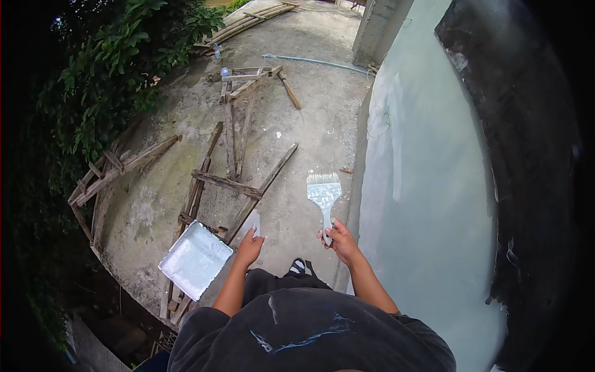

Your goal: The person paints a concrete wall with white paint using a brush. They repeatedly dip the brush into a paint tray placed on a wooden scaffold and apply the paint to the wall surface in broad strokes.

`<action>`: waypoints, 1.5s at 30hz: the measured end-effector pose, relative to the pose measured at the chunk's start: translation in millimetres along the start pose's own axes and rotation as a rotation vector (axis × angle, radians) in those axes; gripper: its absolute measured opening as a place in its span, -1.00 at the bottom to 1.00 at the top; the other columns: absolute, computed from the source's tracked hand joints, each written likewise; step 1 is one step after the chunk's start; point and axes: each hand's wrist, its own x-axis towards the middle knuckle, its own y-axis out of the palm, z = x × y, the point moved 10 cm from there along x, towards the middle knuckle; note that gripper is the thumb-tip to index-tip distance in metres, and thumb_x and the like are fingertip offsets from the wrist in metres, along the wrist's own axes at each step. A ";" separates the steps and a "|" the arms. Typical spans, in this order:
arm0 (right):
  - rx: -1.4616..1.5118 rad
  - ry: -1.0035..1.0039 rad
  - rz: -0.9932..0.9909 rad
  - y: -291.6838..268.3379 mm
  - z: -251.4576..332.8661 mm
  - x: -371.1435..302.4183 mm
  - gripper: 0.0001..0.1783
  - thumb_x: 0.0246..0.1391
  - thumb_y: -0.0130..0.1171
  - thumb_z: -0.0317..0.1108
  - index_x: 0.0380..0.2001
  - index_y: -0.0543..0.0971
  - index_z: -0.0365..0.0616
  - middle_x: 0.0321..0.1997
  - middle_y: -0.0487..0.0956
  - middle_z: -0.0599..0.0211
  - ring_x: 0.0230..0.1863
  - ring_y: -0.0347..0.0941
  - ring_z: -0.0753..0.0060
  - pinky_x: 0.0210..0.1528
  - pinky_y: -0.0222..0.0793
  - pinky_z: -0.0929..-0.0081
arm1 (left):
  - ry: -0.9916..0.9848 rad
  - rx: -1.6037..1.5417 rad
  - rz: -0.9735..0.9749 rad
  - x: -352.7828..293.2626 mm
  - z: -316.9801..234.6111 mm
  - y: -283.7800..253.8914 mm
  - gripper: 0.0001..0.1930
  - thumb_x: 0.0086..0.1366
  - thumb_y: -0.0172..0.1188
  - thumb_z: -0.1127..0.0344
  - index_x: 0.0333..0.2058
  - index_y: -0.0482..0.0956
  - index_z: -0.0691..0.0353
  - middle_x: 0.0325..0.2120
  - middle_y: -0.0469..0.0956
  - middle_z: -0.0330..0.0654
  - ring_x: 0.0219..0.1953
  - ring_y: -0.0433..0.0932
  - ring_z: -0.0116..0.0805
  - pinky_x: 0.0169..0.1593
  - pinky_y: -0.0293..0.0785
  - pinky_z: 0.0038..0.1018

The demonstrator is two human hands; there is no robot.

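My right hand (341,242) grips a wide flat paintbrush (324,197) by its handle, bristles pointing away from me. Pale paint coats the brush's ferrule and handle. My left hand (250,247) is raised before me, with thumb and a finger apart and whitish marks on the fingertips. Behind that hand shows a pale grey flat patch (253,222); I cannot tell whether it is paint on the ground or a separate thing. Left of the hand, a square paint tray (195,260) with pale paint inside appears to rest on weathered timber. A pale, painted wall (427,186) stands close on my right.
Weathered wooden frames (226,184) and another timber frame (124,167) lie on the concrete (310,124). A bluish pipe (319,63) crosses farther off, near bamboo poles (251,22). Leafy branches (118,62) hang at left. A dark surface (527,124) borders the wall.
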 end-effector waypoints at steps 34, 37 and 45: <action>0.022 -0.330 -0.454 -55.1 202.9 215.8 -0.72 0.24 0.04 -0.34 -0.01 0.37 -0.15 -0.25 0.58 0.36 -0.30 0.48 0.58 -0.33 0.42 0.58 | 0.377 -0.322 0.787 258.3 -384.2 143.6 -0.75 0.40 0.01 0.29 -0.09 0.50 0.31 -0.32 0.56 -0.27 -0.31 0.47 -0.59 -0.20 0.39 -0.60; 0.066 -0.218 -0.542 -90.1 196.0 223.7 -0.72 0.25 0.02 -0.29 -0.03 0.37 -0.15 -0.21 0.58 0.28 -0.30 0.50 0.53 -0.31 0.42 0.57 | 0.291 -0.423 0.767 290.3 -390.7 146.9 -0.75 0.42 -0.05 0.27 -0.08 0.46 0.30 -0.23 0.58 -0.16 -0.30 0.53 -0.51 -0.17 0.44 -0.55; 0.302 0.171 -0.777 -269.7 71.9 216.7 -0.58 0.20 0.00 -0.18 0.08 0.29 -0.08 -0.29 0.57 0.29 -0.41 0.46 0.46 -0.32 0.41 0.43 | 0.389 -0.329 0.588 385.1 -431.9 152.8 -0.80 0.45 -0.12 0.23 -0.31 0.38 0.19 -0.56 0.32 -0.39 -0.62 0.18 -0.67 -0.55 0.11 -0.65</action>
